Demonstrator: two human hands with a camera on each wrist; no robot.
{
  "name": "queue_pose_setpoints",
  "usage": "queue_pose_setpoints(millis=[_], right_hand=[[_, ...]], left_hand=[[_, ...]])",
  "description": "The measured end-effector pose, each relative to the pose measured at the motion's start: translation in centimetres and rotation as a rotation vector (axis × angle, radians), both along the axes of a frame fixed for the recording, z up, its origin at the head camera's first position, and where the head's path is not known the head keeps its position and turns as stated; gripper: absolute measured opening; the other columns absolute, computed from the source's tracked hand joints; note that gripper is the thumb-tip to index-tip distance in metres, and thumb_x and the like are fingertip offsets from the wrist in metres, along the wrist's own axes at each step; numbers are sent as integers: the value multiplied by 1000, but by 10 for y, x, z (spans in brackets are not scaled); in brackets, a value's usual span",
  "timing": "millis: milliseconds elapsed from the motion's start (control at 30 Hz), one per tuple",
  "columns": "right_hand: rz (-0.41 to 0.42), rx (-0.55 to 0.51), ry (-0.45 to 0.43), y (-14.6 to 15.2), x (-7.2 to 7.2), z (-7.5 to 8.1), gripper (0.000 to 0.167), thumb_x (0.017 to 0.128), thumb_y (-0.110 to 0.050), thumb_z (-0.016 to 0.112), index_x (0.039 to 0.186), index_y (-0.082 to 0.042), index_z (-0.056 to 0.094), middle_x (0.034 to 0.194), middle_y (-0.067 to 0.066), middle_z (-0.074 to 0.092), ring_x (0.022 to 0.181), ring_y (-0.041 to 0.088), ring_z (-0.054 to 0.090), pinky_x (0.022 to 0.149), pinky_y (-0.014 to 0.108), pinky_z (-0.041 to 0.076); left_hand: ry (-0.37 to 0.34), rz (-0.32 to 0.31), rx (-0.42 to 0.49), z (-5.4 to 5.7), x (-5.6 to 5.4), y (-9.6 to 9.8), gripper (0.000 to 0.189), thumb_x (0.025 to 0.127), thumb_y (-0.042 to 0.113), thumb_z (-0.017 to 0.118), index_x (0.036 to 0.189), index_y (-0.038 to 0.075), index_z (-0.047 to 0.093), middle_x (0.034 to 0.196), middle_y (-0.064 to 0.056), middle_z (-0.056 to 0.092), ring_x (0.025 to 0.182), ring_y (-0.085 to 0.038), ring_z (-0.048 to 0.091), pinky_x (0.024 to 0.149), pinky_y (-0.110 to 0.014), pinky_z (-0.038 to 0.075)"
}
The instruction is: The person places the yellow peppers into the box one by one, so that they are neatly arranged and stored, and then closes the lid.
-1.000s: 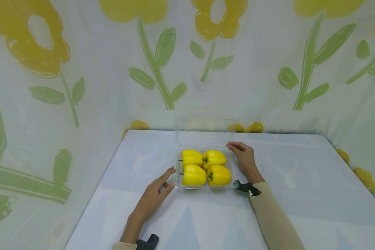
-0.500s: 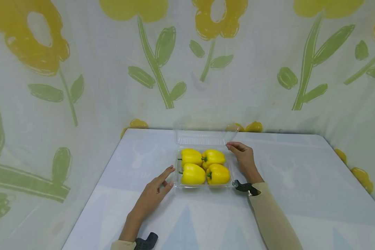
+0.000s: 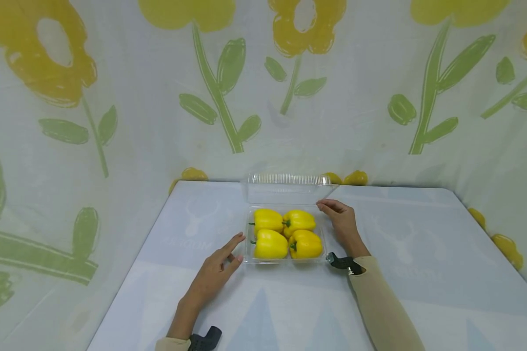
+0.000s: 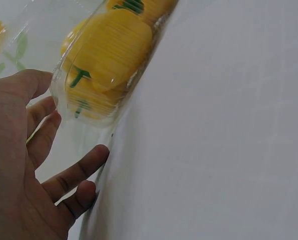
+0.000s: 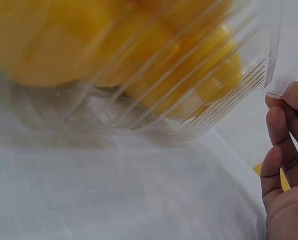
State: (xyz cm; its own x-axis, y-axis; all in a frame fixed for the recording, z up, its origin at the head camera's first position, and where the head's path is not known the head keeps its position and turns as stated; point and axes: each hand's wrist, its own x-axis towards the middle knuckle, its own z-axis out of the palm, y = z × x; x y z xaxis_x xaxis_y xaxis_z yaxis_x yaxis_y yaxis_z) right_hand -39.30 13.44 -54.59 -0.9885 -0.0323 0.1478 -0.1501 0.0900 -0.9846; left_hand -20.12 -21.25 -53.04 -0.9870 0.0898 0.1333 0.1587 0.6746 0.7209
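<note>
1. Head view: a clear plastic clamshell box (image 3: pixel 285 234) sits on the pale table (image 3: pixel 421 273) near its far edge, its hinged lid (image 3: pixel 287 187) standing open behind the tray.
2. Four yellow bell peppers (image 3: pixel 286 233) fill the tray in two rows of two, touching one another.
3. The left hand (image 3: pixel 217 270) rests on the table just beside the box's near left corner — fingers straight and spread, gripping nothing.
4. The right hand (image 3: pixel 342 222) lies at the box's far right corner; the right wrist view shows its fingers (image 5: pixel 281 150) curled at the lid's edge, fingertips pinching it.
5. Left wrist view: the peppers (image 4: pixel 106 55) press against the ribbed clear wall, just beyond the relaxed fingers (image 4: pixel 76 172).
6. A flower-printed cloth (image 3: pixel 114 97) hangs behind the table.
</note>
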Motion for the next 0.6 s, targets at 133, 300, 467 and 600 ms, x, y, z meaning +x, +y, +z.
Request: queue_pose_setpoints(millis=[133,300,467,600], right_hand=[[3,-3,11,0,0,0,40,87,-43,77,109,-10,76,110,3,73,105,19,62,89,23,49],[6,-2,23,1,1,-2,38,87,-42,77,108,-10,76,109,3,73,104,20,62,88,24,49],[9,0,26,1,1,-2,36,87,-40,77,108,-11,77,108,2,73,102,20,62,86,24,49],[13,-11,23,1,1,-1,37,87,-39,77,108,-8,76,108,3,73,101,19,62,86,23,50]], left_hand=[[0,-2,6,1,0,0,53,102,42,56,152,47,37,152,32,32,93,-8,52,70,-28,44],[6,-2,-1,1,0,0,53,102,43,55,152,47,37,152,32,32,92,-8,52,70,-28,44],[27,-8,-8,1,0,0,53,102,44,55,153,42,39,154,26,36,91,-8,52,68,-27,44],[42,-13,-13,0,0,0,53,102,44,55,153,39,40,155,22,37,91,-7,51,67,-27,43]])
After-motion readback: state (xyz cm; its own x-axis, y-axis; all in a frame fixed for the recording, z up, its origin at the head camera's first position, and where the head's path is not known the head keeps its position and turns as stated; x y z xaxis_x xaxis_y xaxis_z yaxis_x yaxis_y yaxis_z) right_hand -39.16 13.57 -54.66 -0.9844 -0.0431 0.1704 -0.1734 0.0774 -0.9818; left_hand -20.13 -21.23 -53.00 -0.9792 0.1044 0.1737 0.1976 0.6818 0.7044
